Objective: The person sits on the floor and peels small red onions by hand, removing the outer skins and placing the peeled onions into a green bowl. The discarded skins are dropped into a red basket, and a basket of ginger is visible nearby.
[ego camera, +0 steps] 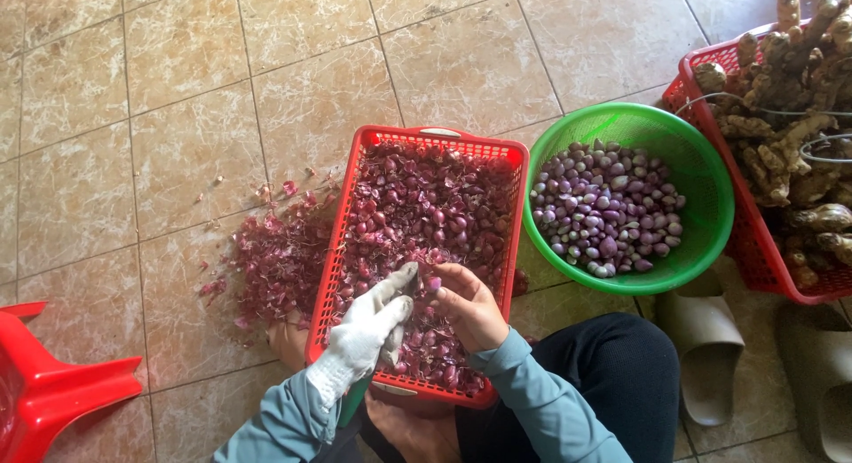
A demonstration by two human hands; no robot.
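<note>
- The person's left hand (pixel 368 330), in a white knit glove, and bare right hand (pixel 469 305) meet over the near half of the red rectangular basket (pixel 342 223), which rests across the person's knees
- The right hand's fingers are curled together, pinching a small purple shallot (pixel 434 284) at the fingertips; the shallot is too small to tell which way its long axis runs
- The gloved fingers are drawn together beside the shallot, thumb tip reaching toward it; whether they clamp anything cannot be told
- The red basket holds unpeeled reddish-purple shallots mixed with loose skins, piled over its whole floor; its long axis runs from the person toward the far floor tiles
- A heap of dark red peelings (pixel 275 259) lies on the tiled floor just beside the basket's left edge
- A round green basket (pixel 701 174) touches the red basket's right far corner and holds peeled, pale purple shallots
- A second red basket (pixel 754 241) at the right edge of the view is heaped with knobbly ginger roots (pixel 790 117)
- Two grey slippers (pixel 710 339) lie on the floor near the green basket, and a red plastic stool (pixel 53 383) stands at the left
</note>
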